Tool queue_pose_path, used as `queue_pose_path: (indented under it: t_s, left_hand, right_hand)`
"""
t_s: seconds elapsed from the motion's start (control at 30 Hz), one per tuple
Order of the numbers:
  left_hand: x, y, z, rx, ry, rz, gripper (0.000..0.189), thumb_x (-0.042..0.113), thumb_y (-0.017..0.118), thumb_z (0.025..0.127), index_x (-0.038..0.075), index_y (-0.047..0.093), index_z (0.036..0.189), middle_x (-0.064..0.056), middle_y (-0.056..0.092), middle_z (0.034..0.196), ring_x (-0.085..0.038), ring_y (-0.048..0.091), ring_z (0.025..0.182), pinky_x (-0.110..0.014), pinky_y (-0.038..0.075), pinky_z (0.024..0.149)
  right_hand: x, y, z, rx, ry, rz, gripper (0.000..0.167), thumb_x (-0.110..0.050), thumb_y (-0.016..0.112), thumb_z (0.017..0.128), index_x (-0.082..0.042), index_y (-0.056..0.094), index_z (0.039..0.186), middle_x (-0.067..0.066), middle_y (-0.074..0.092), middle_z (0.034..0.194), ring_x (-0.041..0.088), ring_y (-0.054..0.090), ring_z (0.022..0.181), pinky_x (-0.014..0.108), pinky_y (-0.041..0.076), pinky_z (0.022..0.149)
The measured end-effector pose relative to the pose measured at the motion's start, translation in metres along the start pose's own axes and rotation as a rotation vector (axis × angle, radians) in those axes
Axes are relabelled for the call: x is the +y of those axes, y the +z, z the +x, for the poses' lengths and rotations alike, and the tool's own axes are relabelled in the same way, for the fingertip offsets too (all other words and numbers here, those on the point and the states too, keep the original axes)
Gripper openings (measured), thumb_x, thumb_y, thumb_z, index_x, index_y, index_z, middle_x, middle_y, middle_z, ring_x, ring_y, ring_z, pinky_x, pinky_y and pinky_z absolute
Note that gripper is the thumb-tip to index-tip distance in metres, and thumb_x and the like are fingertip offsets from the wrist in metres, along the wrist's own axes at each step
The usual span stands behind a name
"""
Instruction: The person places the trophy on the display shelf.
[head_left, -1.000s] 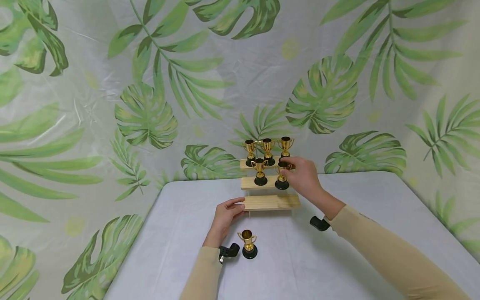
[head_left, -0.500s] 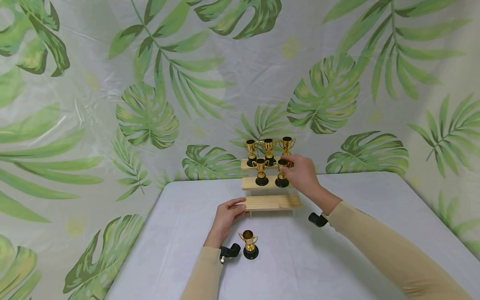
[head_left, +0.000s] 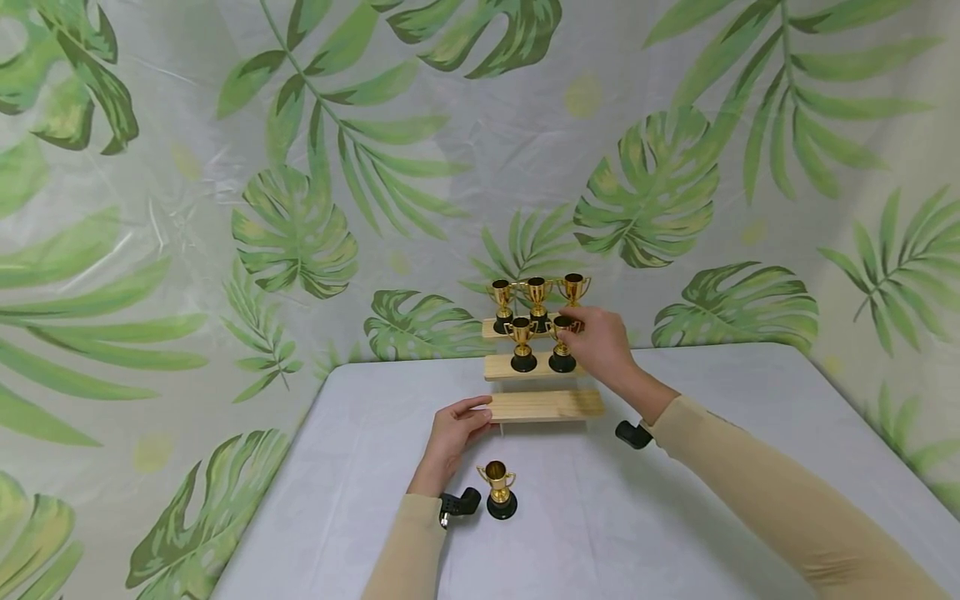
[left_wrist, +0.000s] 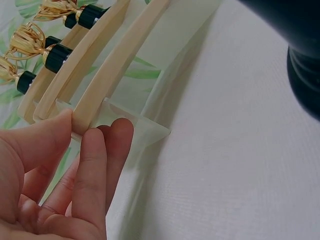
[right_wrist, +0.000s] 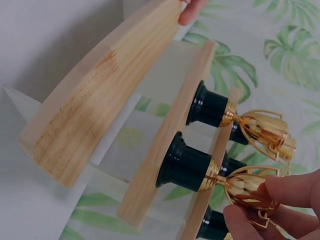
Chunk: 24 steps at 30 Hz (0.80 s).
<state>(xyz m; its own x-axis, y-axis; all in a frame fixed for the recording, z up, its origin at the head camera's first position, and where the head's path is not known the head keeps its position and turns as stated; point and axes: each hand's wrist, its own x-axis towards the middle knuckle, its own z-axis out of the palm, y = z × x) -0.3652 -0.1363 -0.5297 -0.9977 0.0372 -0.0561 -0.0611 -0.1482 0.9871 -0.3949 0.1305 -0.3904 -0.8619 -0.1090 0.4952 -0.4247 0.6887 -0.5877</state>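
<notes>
A three-tier wooden shelf stand point(head_left: 546, 405) on clear supports stands on the table. Its lowest board's left end is pinched between thumb and fingers of my left hand point(head_left: 453, 433); the left wrist view shows the same grip on the board point(left_wrist: 90, 107). My right hand point(head_left: 604, 342) pinches the cup of a gold trophy point(head_left: 562, 354), whose black base point(right_wrist: 182, 162) sits upright on the middle board in the right wrist view. To its left on that board is another trophy point(head_left: 522, 346). Three trophies point(head_left: 536, 300) line the top board.
One more gold trophy point(head_left: 498, 492) with a black base stands on the white-covered table point(head_left: 360, 483), just right of my left wrist. A leaf-patterned sheet point(head_left: 420, 167) hangs behind the table.
The trophy in my right hand has come down onto the middle board and shifted slightly left. My left hand keeps its grip on the lowest board.
</notes>
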Motion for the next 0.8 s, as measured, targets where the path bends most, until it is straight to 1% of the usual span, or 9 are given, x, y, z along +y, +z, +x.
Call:
queue_pose_path:
  t_s: [0.13, 0.17, 0.3, 0.37, 0.4, 0.53, 0.57, 0.63, 0.8]
  left_hand:
    - [-0.0007, -0.0002, 0.0001, -0.009, 0.010, -0.005, 0.035, 0.002, 0.073, 0.091, -0.002, 0.069, 0.125, -0.019, 0.072, 0.108, -0.023, 0.072, 0.097, -0.038, 0.056, 0.092]
    - [-0.0008, -0.0003, 0.0003, -0.011, 0.011, -0.006, 0.035, 0.002, 0.073, 0.091, -0.002, 0.069, 0.126, -0.019, 0.072, 0.109, -0.024, 0.072, 0.097, -0.038, 0.056, 0.093]
    - [-0.0004, -0.0007, -0.0001, -0.014, 0.012, -0.007, 0.034, 0.002, 0.073, 0.091, -0.001, 0.069, 0.125, -0.019, 0.072, 0.109, -0.025, 0.072, 0.097, -0.037, 0.057, 0.091]
    - [-0.0002, -0.0009, 0.0000, -0.010, 0.005, -0.007, 0.033, 0.002, 0.074, 0.091, 0.000, 0.070, 0.124, -0.018, 0.072, 0.108, -0.024, 0.072, 0.096, -0.035, 0.057, 0.090]
    - [-0.0002, -0.0011, -0.0002, -0.008, 0.006, -0.005, 0.033, 0.002, 0.074, 0.091, 0.000, 0.071, 0.123, -0.018, 0.073, 0.108, -0.025, 0.073, 0.096, -0.035, 0.058, 0.089]
    - [-0.0007, -0.0018, 0.0002, -0.001, 0.001, -0.007, 0.031, 0.001, 0.074, 0.090, 0.001, 0.072, 0.121, -0.016, 0.073, 0.106, -0.025, 0.073, 0.096, -0.034, 0.058, 0.087]
    - [-0.0008, -0.0019, 0.0002, -0.001, 0.001, -0.006, 0.031, 0.001, 0.074, 0.090, 0.002, 0.072, 0.121, -0.016, 0.073, 0.106, -0.025, 0.073, 0.096, -0.034, 0.058, 0.087]
    - [-0.0012, -0.0020, 0.0007, -0.001, 0.000, -0.010, 0.030, 0.001, 0.074, 0.090, 0.002, 0.073, 0.120, -0.016, 0.073, 0.106, -0.025, 0.072, 0.096, -0.034, 0.058, 0.088]
    - [-0.0024, -0.0016, 0.0018, -0.004, 0.003, -0.013, 0.032, 0.001, 0.074, 0.090, 0.001, 0.072, 0.122, -0.016, 0.073, 0.106, -0.024, 0.072, 0.097, -0.034, 0.058, 0.088]
  right_hand:
    - [0.0001, 0.0008, 0.0014, -0.015, 0.003, -0.001, 0.038, -0.011, 0.075, 0.091, -0.005, 0.069, 0.129, 0.012, 0.074, 0.094, 0.016, 0.051, 0.045, 0.032, 0.039, 0.043]
    - [0.0002, 0.0011, 0.0017, -0.017, 0.003, -0.002, 0.038, -0.012, 0.075, 0.092, -0.005, 0.069, 0.129, 0.011, 0.074, 0.093, 0.016, 0.049, 0.044, 0.031, 0.038, 0.043]
    - [0.0003, 0.0021, 0.0026, -0.020, 0.009, -0.004, 0.039, -0.013, 0.074, 0.092, -0.005, 0.068, 0.130, 0.010, 0.070, 0.074, 0.017, 0.041, 0.041, 0.030, 0.034, 0.041]
    - [0.0000, 0.0028, 0.0028, -0.017, 0.007, -0.005, 0.039, -0.013, 0.074, 0.092, -0.005, 0.068, 0.130, 0.009, 0.068, 0.071, 0.017, 0.040, 0.040, 0.030, 0.033, 0.041]
    - [0.0000, 0.0031, 0.0028, -0.016, 0.004, -0.005, 0.040, -0.013, 0.075, 0.092, -0.005, 0.068, 0.130, 0.010, 0.069, 0.073, 0.017, 0.039, 0.040, 0.030, 0.033, 0.040]
    - [0.0006, 0.0045, 0.0028, -0.005, -0.020, -0.006, 0.039, -0.012, 0.075, 0.091, -0.005, 0.068, 0.129, 0.014, 0.074, 0.098, 0.017, 0.040, 0.038, 0.031, 0.033, 0.039]
    - [0.0010, 0.0048, 0.0029, -0.004, -0.024, -0.009, 0.040, -0.013, 0.076, 0.092, -0.005, 0.068, 0.130, 0.015, 0.074, 0.101, 0.017, 0.039, 0.038, 0.031, 0.034, 0.039]
    - [0.0016, 0.0052, 0.0029, -0.001, -0.028, -0.012, 0.040, -0.013, 0.075, 0.092, -0.005, 0.068, 0.130, 0.015, 0.074, 0.105, 0.017, 0.039, 0.038, 0.031, 0.033, 0.039]
    - [0.0027, 0.0053, 0.0028, -0.004, -0.033, -0.018, 0.040, -0.013, 0.075, 0.092, -0.005, 0.067, 0.131, 0.016, 0.073, 0.105, 0.017, 0.042, 0.040, 0.032, 0.035, 0.040]
